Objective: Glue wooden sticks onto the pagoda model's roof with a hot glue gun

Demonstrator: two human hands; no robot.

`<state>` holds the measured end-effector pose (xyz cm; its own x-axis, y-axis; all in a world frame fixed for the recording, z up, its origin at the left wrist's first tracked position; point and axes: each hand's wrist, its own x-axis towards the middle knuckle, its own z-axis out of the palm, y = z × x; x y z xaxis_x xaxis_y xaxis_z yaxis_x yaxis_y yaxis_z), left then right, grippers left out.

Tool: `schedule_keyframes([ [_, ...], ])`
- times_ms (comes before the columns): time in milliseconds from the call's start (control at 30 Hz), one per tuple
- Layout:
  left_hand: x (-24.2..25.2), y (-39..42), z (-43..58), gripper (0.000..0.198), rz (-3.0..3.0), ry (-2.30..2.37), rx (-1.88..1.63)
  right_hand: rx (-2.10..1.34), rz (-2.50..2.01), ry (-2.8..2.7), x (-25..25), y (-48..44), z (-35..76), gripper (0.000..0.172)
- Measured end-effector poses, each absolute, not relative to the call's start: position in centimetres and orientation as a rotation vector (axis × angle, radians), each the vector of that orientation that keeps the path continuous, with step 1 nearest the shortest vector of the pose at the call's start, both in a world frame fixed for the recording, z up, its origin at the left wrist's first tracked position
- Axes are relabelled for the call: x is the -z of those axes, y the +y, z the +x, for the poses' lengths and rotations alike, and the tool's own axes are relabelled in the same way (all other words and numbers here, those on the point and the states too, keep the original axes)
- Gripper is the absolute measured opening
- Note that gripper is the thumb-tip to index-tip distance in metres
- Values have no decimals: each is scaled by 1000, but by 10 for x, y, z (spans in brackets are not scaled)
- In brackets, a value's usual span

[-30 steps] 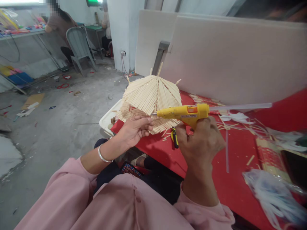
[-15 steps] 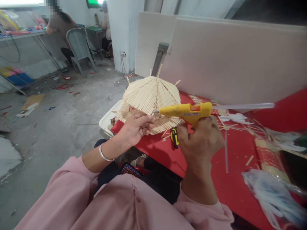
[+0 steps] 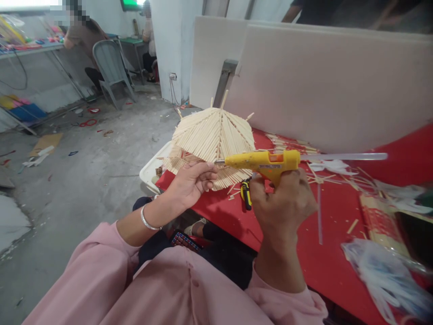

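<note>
A yellow glue gun point(image 3: 250, 159) is in my right hand point(image 3: 284, 198), whose fingers wrap round its handle. A clear glue stick point(image 3: 345, 156) sticks out of its back. Its metal nozzle points left, right by the fingertips of my left hand point(image 3: 194, 180). The left thumb and fingers are pinched together at the near edge of a model of pale wooden sticks point(image 3: 206, 137), which has a ridged, roof-like top. What lies between those fingertips is too small and hidden to tell. Under the model's right side lies a yellow and black cutting tool point(image 3: 246, 195).
The red table point(image 3: 233, 221) carries loose sticks, stick packets point(image 3: 382, 221), a plastic bag point(image 3: 382, 271) and a dark phone-like object point(image 3: 416, 234). A white tray point(image 3: 147, 174) stands left of the model. Large pale panels point(image 3: 321, 85) lean behind. People sit at far desks.
The glue gun has dipped slightly, its nozzle moving a little down towards my left fingertips. A person in dark clothing has appeared behind the panels at top right.
</note>
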<state>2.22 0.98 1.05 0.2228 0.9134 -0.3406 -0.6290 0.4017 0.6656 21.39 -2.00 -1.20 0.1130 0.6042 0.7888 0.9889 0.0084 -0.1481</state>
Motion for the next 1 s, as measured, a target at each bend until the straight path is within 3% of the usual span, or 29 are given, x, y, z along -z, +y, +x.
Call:
schedule_keyframes([
  [433,-9,12,19,15,387,812,-1035,693,-1680,-1576,10,-20,213,13],
  [900,-3,8,13,5,459,792,-1019,790,-1593,-1552,9,-15,211,10],
  [1000,-1,4,9,15,545,819,-978,751,-1616,-1544,9,-15,211,10],
])
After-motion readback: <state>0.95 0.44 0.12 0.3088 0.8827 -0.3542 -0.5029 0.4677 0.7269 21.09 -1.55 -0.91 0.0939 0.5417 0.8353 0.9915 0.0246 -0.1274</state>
